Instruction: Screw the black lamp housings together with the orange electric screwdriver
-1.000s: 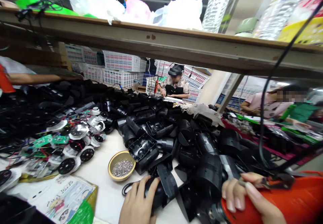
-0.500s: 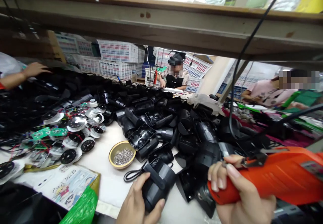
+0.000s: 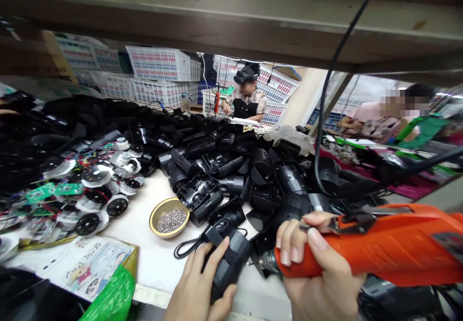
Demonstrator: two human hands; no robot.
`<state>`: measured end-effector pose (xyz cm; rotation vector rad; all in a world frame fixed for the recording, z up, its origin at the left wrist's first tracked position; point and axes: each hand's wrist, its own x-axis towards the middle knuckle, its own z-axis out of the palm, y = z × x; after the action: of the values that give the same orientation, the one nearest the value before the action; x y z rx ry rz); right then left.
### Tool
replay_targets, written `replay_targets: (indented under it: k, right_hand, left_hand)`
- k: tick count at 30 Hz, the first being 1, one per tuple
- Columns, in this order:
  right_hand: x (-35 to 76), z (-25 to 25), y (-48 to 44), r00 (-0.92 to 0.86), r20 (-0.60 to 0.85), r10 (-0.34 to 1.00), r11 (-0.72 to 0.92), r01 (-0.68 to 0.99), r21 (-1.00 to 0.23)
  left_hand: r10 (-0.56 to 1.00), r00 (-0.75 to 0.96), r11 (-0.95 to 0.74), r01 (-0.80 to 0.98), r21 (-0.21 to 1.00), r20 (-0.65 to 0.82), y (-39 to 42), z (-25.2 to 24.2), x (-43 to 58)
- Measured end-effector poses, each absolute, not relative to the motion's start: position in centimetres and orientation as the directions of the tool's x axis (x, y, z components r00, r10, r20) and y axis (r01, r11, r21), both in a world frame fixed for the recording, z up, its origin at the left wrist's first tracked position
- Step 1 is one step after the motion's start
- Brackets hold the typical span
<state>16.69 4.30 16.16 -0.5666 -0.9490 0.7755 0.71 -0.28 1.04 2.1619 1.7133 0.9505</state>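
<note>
I can read no word or number with certainty from here. On the cartoon-printed sheet (image 3: 108, 253) at the near left of the worktop (image 3: 154, 270), I see a slanted line of dark lettering (image 3: 84, 262) above a printed figure, too blurred for me to spell out. On the orange power tool (image 3: 390, 248) at right, a dark label (image 3: 447, 244) is too smeared to read.
</note>
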Motion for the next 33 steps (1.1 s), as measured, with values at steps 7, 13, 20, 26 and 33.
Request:
replay_targets:
  k: [7,13,20,26,33]
  right_hand:
    - [16.1,16.0,4.5,0.320,0.511,0.798,0.601,-0.361,-0.713]
    - [15.7,15.8,4.6,0.353,0.495,0.794,0.605,-0.378,-0.701]
    - [14.6,15.3,5.0,0.325,0.500,0.803,0.595,-0.386,-0.705]
    - [14.3,14.5,5.1,0.298,0.497,0.815,0.578,-0.370,-0.727]
    - [14.0,14.1,5.2,0.242,0.550,0.799,0.600,-0.293,-0.744]
  left_hand:
    - [0.915,0.160,-0.330,0.826,0.456,0.372,-0.3,1.0,0.7]
    - [0.911,0.166,-0.326,0.851,0.412,0.379,-0.4,0.6,0.8]
    - [0.913,0.154,-0.320,0.846,0.427,0.379,-0.4,0.8,0.9]
    - [0.914,0.141,-0.314,0.841,0.441,0.381,-0.5,1.0,1.0]
    - [0.900,0.151,-0.330,0.847,0.415,0.408,-0.5,1.3,0.8]
